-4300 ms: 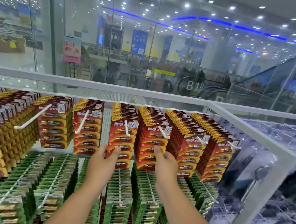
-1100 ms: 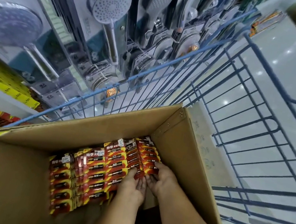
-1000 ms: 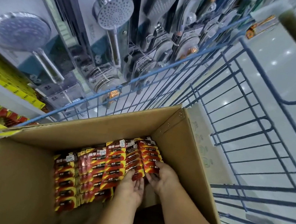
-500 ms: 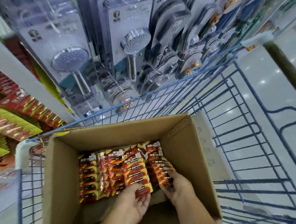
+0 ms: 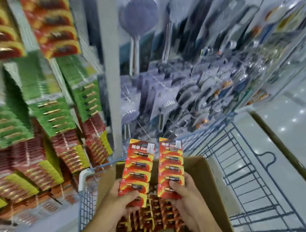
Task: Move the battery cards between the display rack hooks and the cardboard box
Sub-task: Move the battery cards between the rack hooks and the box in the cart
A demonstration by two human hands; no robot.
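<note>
Both forearms enter from the bottom edge, cut off by it, and the near wall of the cardboard box [image 5: 215, 188] is largely hidden behind them. The left hand [image 5: 118, 204] grips the lower end of one stack of red battery cards [image 5: 137, 170], thumb curled over the front card; the right hand [image 5: 185, 199] grips a second stack of red battery cards [image 5: 170, 162] the same way, at about 1 o'clock from the first. Both stacks stand upright, side by side and just apart, raised above the box. Inside the box, more red battery cards [image 5: 158, 217] lie in rows, partly covered by the hands. The box sits in a blue wire cart [image 5: 249, 171], whose dark handle bar [image 5: 289, 157] runs off toward 3 o'clock. From 9 to 11 o'clock, the display rack's hanging red cards [image 5: 27, 160] and green cards [image 5: 49, 107] are smeared by motion blur, print unreadable. Farther off, around 12 o'clock, packaged shower heads [image 5: 138, 15] hang, also blurred.
</note>
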